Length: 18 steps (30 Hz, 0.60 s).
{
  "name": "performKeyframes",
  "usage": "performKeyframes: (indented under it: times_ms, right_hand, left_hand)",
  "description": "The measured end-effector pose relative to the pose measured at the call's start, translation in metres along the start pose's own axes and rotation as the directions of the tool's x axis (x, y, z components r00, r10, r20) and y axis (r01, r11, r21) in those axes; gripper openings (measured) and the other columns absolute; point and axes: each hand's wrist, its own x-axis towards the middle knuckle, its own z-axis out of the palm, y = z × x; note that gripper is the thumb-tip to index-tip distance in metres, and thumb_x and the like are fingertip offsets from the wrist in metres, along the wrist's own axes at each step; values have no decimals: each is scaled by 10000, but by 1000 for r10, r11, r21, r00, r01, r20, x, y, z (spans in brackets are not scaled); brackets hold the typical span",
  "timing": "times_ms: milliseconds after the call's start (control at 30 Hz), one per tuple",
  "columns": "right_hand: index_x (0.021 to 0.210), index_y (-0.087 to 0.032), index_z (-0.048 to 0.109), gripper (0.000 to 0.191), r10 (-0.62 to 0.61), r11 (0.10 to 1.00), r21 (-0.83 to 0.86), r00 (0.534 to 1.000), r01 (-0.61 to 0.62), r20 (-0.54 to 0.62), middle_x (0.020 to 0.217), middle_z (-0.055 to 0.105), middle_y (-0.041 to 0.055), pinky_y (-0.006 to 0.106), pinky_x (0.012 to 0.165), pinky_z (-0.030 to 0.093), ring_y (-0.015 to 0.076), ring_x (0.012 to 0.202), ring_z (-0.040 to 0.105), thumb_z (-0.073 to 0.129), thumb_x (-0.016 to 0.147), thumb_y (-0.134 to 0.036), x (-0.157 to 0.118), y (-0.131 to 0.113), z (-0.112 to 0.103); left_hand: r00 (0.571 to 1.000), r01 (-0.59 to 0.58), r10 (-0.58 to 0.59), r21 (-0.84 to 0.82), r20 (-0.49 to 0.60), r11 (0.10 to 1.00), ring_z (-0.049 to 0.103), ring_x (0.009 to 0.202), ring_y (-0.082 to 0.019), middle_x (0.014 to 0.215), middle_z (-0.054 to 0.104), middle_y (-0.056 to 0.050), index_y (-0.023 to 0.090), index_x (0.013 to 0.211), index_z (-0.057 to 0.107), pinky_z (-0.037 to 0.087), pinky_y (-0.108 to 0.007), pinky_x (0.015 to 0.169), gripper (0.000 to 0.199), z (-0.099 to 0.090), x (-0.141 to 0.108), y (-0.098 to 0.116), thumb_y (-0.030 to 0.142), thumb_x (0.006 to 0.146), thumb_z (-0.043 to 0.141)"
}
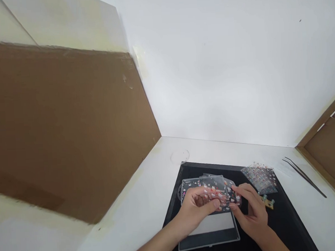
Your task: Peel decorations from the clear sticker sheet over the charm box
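A clear sheet (216, 192) printed with small red, white and orange figures, probably stickers, is held between my hands. My left hand (195, 206) grips its left part, thumb in front and fingers behind the see-through plastic. At the right edge, my right hand (252, 207) pinches it between thumb and fingers. Beneath my hands lies a clear plastic case (237, 232) with a white panel (212, 224) showing. More clear sheets with small specks (189, 183) lie behind my left hand, partly covered.
Everything rests on a black mat (285, 224). Patterned clear sheets (260, 178) lie at its back right, near small brass-coloured hardware (269, 202). Tweezers (306, 176) lie on the white table to the right. A clear ring (180, 156) sits behind the mat. Cardboard panels (72, 126) stand at both sides.
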Motion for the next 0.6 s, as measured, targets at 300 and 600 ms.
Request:
performKeyframes:
  times_ms: [300,600]
  right_hand:
    - [1352,-265,708,268,-16,999,-31,998,14,-62,947,748,82,336,618,609,217,806,735,587,1120,-323,-9,-1,11]
    - [1341,-258,711,278,36,999,-10,992,-38,-123,906,718,62,313,613,585,203,741,707,549,1130,-338,-24,9,28]
  left_hand:
    - [999,-35,35,7,2,999,777,997,-304,1020,801,-164,153,1029,829,694,-402,897,700,1,-5,-11,761,727,1000]
    - [998,-55,54,42,27,998,754,938,-284,1048,784,-161,158,1064,818,702,-413,870,714,-10,4,-18,771,739,985]
